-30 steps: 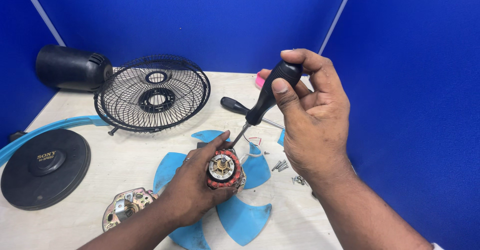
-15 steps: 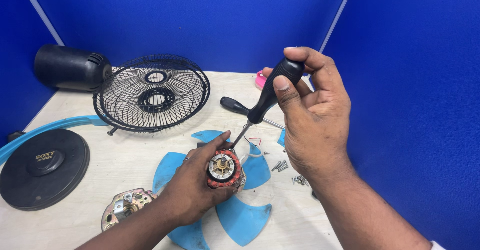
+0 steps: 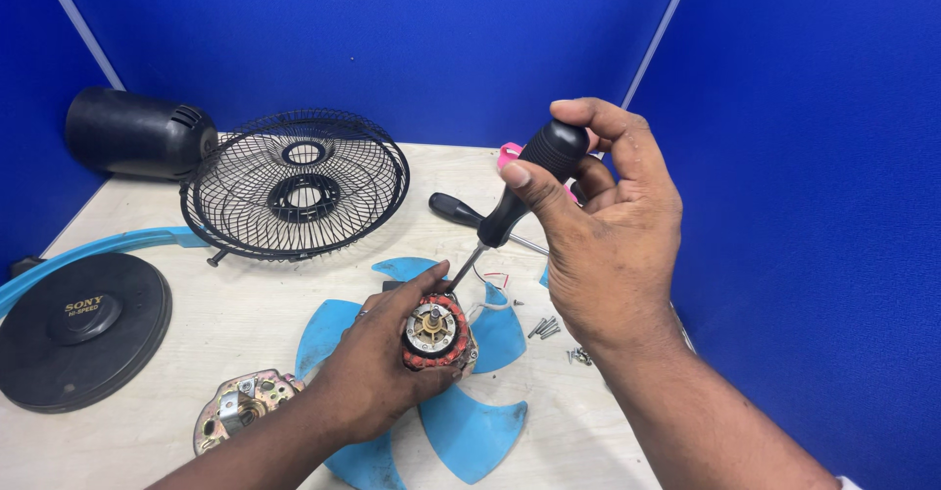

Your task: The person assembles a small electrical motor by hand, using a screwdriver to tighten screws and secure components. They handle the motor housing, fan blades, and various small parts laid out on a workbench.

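My left hand (image 3: 377,358) grips a small fan motor (image 3: 432,330) with red-orange windings and a brass centre, holding it above a light-blue fan blade (image 3: 461,407). My right hand (image 3: 603,230) is closed round the black handle of a screwdriver (image 3: 524,191). Its shaft slants down to the left and the tip meets the top edge of the motor, beside my left thumb.
A black wire fan guard (image 3: 294,184) lies at the back, with a black motor housing (image 3: 137,134) to its left. A round black base (image 3: 74,328) and a blue ring sit at the left. A metal motor cover (image 3: 235,414), a second screwdriver (image 3: 461,211), loose screws (image 3: 544,328) and a pink object (image 3: 510,154) lie nearby.
Almost nothing differs: both hands keep their grip, and the screwdriver handle has shifted only slightly in my right hand.
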